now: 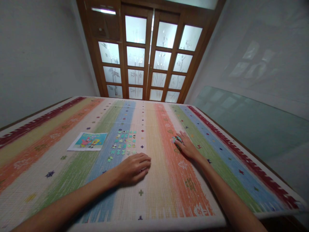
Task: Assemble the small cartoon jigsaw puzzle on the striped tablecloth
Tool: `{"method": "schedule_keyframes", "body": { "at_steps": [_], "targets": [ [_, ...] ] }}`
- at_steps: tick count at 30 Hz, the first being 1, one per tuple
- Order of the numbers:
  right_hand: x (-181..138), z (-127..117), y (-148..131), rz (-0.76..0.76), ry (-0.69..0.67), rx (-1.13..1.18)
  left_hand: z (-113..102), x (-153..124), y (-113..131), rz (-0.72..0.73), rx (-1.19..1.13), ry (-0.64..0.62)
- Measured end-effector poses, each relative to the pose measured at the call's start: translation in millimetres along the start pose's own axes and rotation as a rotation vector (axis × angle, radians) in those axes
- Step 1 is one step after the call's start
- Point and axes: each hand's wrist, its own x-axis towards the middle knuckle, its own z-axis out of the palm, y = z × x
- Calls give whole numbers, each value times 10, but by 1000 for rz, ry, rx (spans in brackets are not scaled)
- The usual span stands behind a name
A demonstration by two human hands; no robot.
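While under right grip (185, 145), puzzle pieces (178, 139)

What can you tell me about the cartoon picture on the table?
The cartoon picture is a flat, four-sided sheet, apparently paper, with a pale border. It shows a pink figure and a yellow one against turquoise; finer details are too small to read. It lies face up on the striped tablecloth, left of the laid-out puzzle pieces and apart from them.

Home interior; contains brown wooden doors (147, 62) with plant-patterned frosted-glass panes (135, 55), multicoloured striped fabric tablecloth (159, 183), pale plain walls (41, 58).
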Motion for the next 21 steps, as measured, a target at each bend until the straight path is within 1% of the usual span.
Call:
{"method": "schedule_keyframes", "body": {
  "at_steps": [3, 5, 8, 10, 13, 16, 18, 21],
  "targets": [
    [26, -42, -133, -36, 31, 4, 26, -13, -71, 7, 33, 34],
    [52, -73, -277, -87, 56, 19, 46, -7, -128, 15, 102, 87],
    [79, -109, -566, -211, 103, 66, 62, 12, -186, 23, 216, 209],
    [64, -112, -793, -302, 136, 101, 63, 16, -196, 21, 251, 257],
    [-19, -75, -1132, -441, 133, 158, 63, -3, -187, 8, 251, 263],
    [-130, -10, -1383, -501, 128, 217, 72, -39, -167, -8, 244, 261],
    [-186, 34, -1468, -514, 132, 248, 82, -62, -148, -12, 236, 257],
    [-228, 82, -1490, -516, 134, 268, 97, -87, -107, 5, 217, 238]
  ]
}}
